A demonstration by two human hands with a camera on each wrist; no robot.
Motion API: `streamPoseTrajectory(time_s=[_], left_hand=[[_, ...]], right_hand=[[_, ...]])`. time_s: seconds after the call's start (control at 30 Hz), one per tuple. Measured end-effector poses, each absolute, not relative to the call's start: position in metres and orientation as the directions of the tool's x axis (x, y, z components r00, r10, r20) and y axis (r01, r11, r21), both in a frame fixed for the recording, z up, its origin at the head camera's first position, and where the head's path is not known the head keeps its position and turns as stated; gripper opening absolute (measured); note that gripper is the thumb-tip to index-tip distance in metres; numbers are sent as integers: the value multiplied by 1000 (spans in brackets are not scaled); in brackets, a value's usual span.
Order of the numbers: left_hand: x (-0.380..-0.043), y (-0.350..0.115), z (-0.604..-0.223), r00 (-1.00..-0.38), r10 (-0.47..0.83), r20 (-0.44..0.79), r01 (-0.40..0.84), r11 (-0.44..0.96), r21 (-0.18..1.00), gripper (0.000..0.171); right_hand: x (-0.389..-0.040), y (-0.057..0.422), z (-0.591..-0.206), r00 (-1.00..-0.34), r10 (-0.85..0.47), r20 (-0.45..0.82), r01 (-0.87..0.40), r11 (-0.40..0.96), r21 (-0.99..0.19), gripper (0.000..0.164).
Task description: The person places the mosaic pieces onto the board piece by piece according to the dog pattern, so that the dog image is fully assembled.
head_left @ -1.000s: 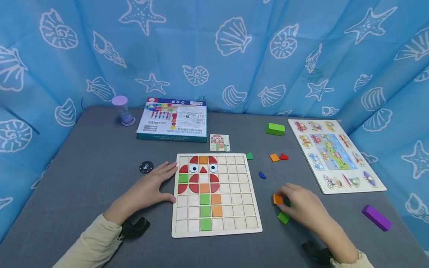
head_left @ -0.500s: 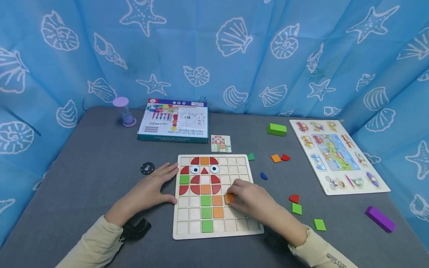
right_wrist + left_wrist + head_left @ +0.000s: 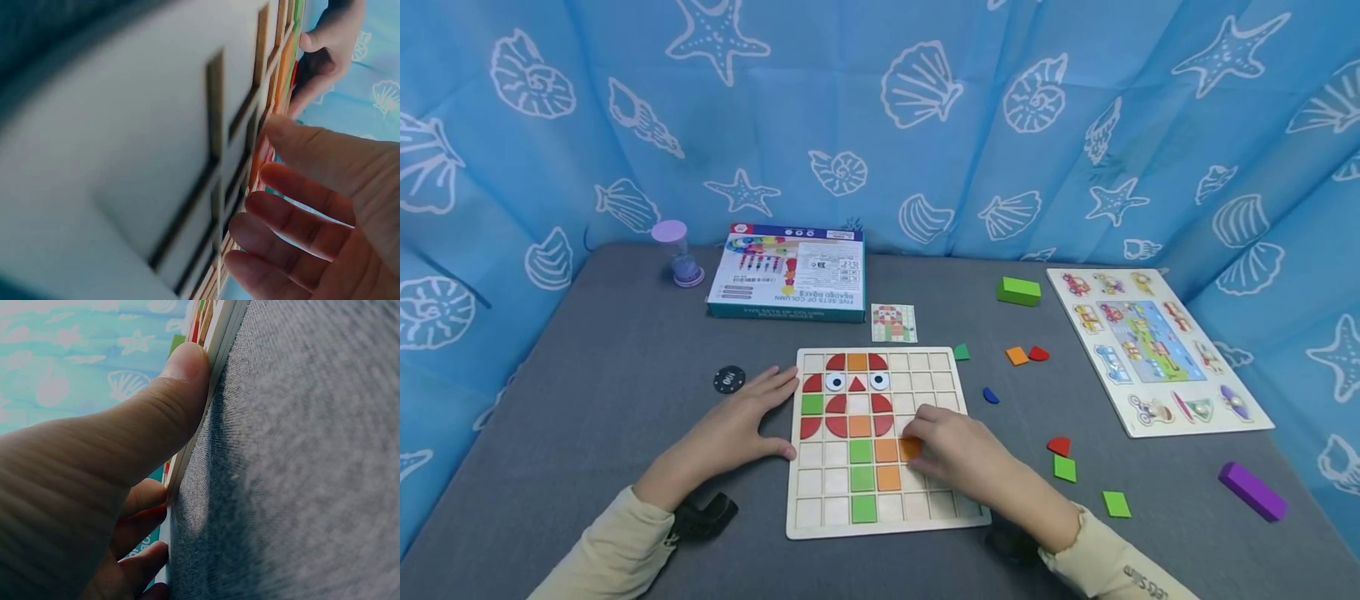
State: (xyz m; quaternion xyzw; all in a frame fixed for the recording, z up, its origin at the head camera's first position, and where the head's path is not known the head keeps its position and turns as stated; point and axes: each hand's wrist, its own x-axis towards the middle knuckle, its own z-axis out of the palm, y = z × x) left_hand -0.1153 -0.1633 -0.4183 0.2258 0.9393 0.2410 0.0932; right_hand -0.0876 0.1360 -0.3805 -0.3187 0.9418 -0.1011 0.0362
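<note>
A wooden grid board [image 3: 917,505] lies on the table, with red, orange and green pieces and two round eyes set in its cells. My right hand [image 3: 961,446] pinches an orange square tile [image 3: 909,449] at a cell beside another orange tile [image 3: 886,451], its fingers partly covering it. In the right wrist view, the thumb [image 3: 300,140] and fingers reach down to the grid. Thumb and fingers of my left hand [image 3: 730,437] are spread along the board's left edge. The left wrist view shows that thumb [image 3: 178,381] resting against the edge.
Right of the board lie green squares [image 3: 1116,504], a red piece [image 3: 1058,447], a blue piece [image 3: 991,395] and an orange square [image 3: 1017,356]. A picture card [image 3: 893,323], box [image 3: 786,275] and hourglass [image 3: 681,254] stand behind. A picture puzzle [image 3: 1157,350] and purple block [image 3: 1252,492] lie right.
My right hand has carried the orange tile left from the loose pieces onto the board and lowered it at a cell. The left hand has stayed at the board's edge.
</note>
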Motion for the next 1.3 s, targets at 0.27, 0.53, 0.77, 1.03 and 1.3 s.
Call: streamPoseTrajectory(time_s=[0.27,0.53,0.77,1.03,1.3], left_hand=[[-115,-164,-419,-877,477,-56,385,768,512,95],[-114,-166,-418,-873,484,-61,389,766,511,94],[-115,-166,-417,-873,484,-63,387,765,514,94],[-115,-165,-417,-876,478,-66,383,772,508,94],[-115,-164,-416,-880,469,-70,373,775,510,95]], right_hand=[[-136,183,-359,-887,-456,76,-462,877,-127,30],[-200,249,-368,-893,-436,-114,-418,896,-152,29],[-206,270,-374,-883,-449,-136,-416,884,-215,29],[-199,268,-378,-888,-454,-73,-438,883,-169,21],[-143,207,-370,-830,-540,138,-556,788,-264,27]])
